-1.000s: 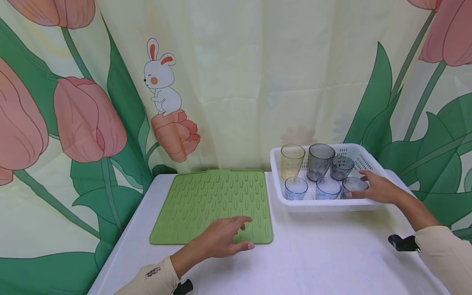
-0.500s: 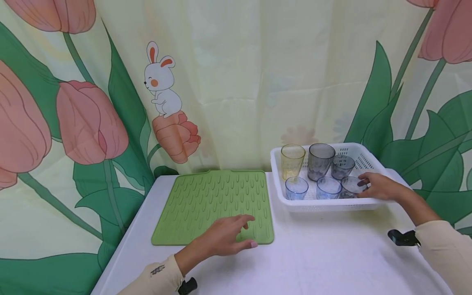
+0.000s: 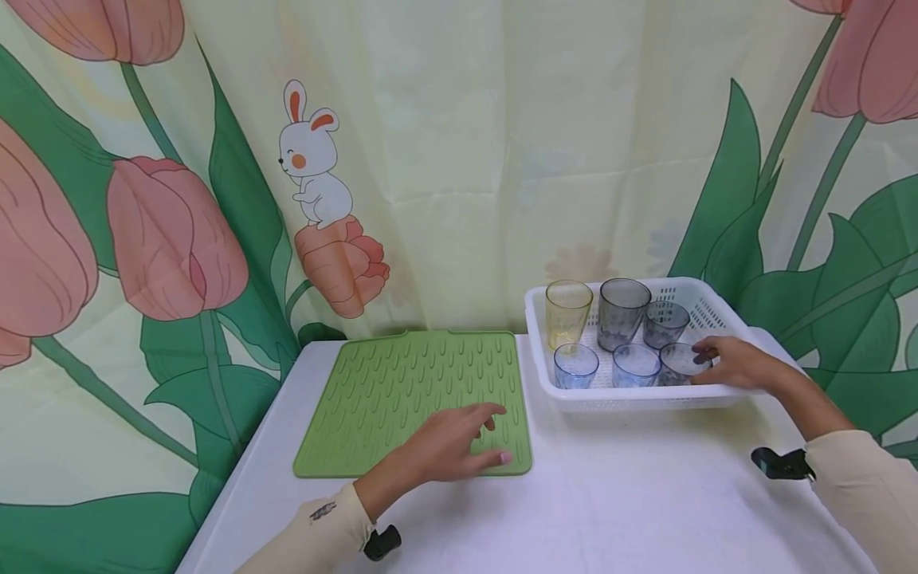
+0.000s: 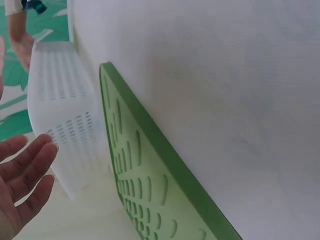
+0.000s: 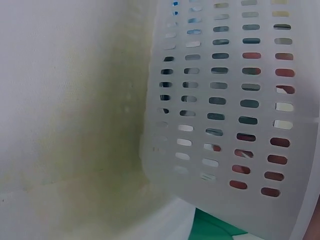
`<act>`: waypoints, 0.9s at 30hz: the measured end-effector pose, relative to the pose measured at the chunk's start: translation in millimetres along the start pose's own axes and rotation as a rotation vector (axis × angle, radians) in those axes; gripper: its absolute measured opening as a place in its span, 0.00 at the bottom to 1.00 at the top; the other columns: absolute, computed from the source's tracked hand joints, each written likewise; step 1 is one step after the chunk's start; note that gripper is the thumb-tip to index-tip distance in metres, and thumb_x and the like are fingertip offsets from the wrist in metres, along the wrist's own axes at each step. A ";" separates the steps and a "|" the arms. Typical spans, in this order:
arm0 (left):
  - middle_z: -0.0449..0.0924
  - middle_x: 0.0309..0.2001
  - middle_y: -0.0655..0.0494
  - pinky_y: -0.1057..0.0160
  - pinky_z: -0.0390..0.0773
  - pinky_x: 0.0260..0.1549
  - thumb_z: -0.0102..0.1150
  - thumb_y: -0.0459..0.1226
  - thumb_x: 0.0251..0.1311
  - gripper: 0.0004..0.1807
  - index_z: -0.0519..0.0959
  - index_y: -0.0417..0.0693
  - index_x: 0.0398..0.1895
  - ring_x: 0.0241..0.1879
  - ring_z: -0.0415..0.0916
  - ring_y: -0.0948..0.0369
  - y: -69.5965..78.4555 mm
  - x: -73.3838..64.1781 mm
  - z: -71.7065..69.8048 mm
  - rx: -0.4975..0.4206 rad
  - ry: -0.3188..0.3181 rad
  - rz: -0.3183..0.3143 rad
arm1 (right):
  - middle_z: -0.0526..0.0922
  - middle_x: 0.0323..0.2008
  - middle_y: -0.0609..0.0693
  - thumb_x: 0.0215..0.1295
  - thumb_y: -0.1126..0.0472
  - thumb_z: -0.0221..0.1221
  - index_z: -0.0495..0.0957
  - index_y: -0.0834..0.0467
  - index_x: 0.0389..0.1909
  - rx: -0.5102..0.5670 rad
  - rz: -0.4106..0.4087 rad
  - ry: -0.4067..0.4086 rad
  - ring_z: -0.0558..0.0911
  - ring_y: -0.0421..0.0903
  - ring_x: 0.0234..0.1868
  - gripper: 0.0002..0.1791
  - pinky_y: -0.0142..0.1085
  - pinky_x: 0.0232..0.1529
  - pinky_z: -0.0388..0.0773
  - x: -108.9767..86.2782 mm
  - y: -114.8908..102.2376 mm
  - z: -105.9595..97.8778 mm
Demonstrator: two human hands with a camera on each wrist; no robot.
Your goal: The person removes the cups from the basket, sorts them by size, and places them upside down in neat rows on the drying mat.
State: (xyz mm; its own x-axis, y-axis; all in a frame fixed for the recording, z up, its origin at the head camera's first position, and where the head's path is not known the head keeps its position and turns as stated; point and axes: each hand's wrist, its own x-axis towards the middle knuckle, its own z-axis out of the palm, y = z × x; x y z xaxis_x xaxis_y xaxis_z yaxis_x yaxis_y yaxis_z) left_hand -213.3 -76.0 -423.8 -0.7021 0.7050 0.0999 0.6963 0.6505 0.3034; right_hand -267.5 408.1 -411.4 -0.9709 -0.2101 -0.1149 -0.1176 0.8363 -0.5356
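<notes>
My right hand [image 3: 742, 365] reaches over the right rim of the white plastic basket [image 3: 645, 400]. Its thumb and fingers pinch the right side of a short grey glass [image 3: 676, 371] at the basket's front right corner. In the right wrist view the basket's slotted wall [image 5: 230, 112] hides most of that hand. My left hand [image 3: 455, 446] hovers over the near right part of the green ridged mat [image 3: 416, 383], fingers spread and holding nothing. The left wrist view shows its fingers [image 4: 30, 165] loosely extended.
Also in the basket are two short blue glasses, one nearer [image 3: 576, 375] the left wall and one [image 3: 635, 371] mid-front. Behind them stand a tall yellow glass [image 3: 569, 315], a tall grey glass [image 3: 622, 319] and a short dark glass [image 3: 665, 327]. A patterned curtain [image 3: 459, 159] hangs behind the white-covered table [image 3: 610, 494].
My right hand's fingers have closed in on the short grey glass, which has shifted slightly left toward the blue one. My left hand has drifted a little right over the mat.
</notes>
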 end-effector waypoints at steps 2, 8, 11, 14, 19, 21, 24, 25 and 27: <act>0.84 0.48 0.57 0.69 0.76 0.33 0.54 0.62 0.67 0.34 0.70 0.54 0.68 0.35 0.82 0.63 1.2 3.0 -0.6 -0.004 0.010 0.006 | 0.76 0.52 0.75 0.56 0.52 0.73 0.64 0.81 0.62 0.002 -0.004 0.013 0.78 0.66 0.49 0.46 0.61 0.51 0.79 -1.0 0.3 0.3; 0.83 0.47 0.62 0.70 0.77 0.35 0.56 0.62 0.66 0.33 0.70 0.56 0.67 0.38 0.81 0.67 5.2 13.4 -3.6 -0.017 0.051 0.023 | 0.78 0.48 0.71 0.55 0.52 0.73 0.65 0.81 0.61 0.005 -0.013 0.047 0.78 0.61 0.47 0.46 0.53 0.46 0.80 -3.2 -0.4 0.5; 0.83 0.47 0.62 0.69 0.77 0.36 0.57 0.61 0.65 0.33 0.70 0.56 0.67 0.40 0.81 0.67 7.4 18.4 -5.8 -0.025 0.060 0.021 | 0.77 0.49 0.71 0.55 0.50 0.73 0.65 0.81 0.61 0.009 -0.005 0.057 0.78 0.62 0.47 0.47 0.52 0.46 0.80 -4.4 -1.0 0.1; 0.83 0.47 0.62 0.69 0.76 0.35 0.56 0.62 0.65 0.34 0.70 0.56 0.67 0.41 0.82 0.65 9.6 23.8 -7.3 -0.040 0.062 0.011 | 0.75 0.52 0.74 0.55 0.48 0.73 0.63 0.80 0.63 0.017 0.014 0.067 0.77 0.66 0.50 0.49 0.58 0.48 0.79 -7.0 -1.8 -1.1; 0.82 0.49 0.62 0.69 0.77 0.35 0.54 0.64 0.66 0.35 0.69 0.56 0.68 0.42 0.81 0.67 13.2 32.8 -8.5 -0.053 0.064 0.001 | 0.72 0.57 0.76 0.58 0.47 0.72 0.59 0.79 0.66 0.034 0.026 0.098 0.74 0.73 0.55 0.51 0.65 0.52 0.76 -12.2 -2.4 -4.7; 0.82 0.49 0.62 0.69 0.77 0.36 0.53 0.64 0.66 0.34 0.69 0.56 0.68 0.42 0.81 0.67 14.9 36.0 -8.9 -0.056 0.066 0.001 | 0.72 0.56 0.75 0.59 0.47 0.71 0.59 0.79 0.66 0.046 0.018 0.108 0.75 0.73 0.54 0.50 0.62 0.50 0.78 -14.4 -4.0 -6.5; 0.82 0.50 0.61 0.69 0.77 0.36 0.54 0.64 0.66 0.34 0.70 0.56 0.68 0.44 0.82 0.65 17.9 40.3 -10.3 -0.066 0.073 -0.001 | 0.73 0.57 0.75 0.60 0.49 0.71 0.59 0.79 0.66 0.065 -0.001 0.118 0.78 0.70 0.53 0.49 0.55 0.47 0.82 -18.9 -9.8 -9.3; 0.82 0.50 0.61 0.69 0.77 0.37 0.54 0.64 0.66 0.34 0.70 0.56 0.68 0.44 0.82 0.65 18.9 41.9 -10.8 -0.069 0.078 -0.003 | 0.73 0.57 0.75 0.60 0.50 0.71 0.59 0.79 0.66 0.071 -0.008 0.120 0.78 0.70 0.52 0.48 0.54 0.46 0.82 -20.6 -12.0 -10.2; 0.82 0.51 0.61 0.68 0.78 0.38 0.54 0.63 0.66 0.34 0.70 0.56 0.68 0.45 0.81 0.65 21.3 44.7 -12.2 -0.075 0.093 -0.003 | 0.73 0.58 0.75 0.61 0.51 0.70 0.59 0.78 0.67 0.081 -0.017 0.125 0.79 0.69 0.52 0.47 0.51 0.44 0.83 -24.0 -17.1 -12.1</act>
State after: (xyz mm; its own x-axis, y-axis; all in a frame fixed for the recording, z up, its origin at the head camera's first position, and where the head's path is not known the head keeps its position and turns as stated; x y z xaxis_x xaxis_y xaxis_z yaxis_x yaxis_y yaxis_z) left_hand -231.7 -34.2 -401.3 -0.7176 0.6715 0.1848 0.6832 0.6274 0.3736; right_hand -244.6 404.9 -389.3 -0.9880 -0.1546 -0.0027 -0.1217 0.7884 -0.6030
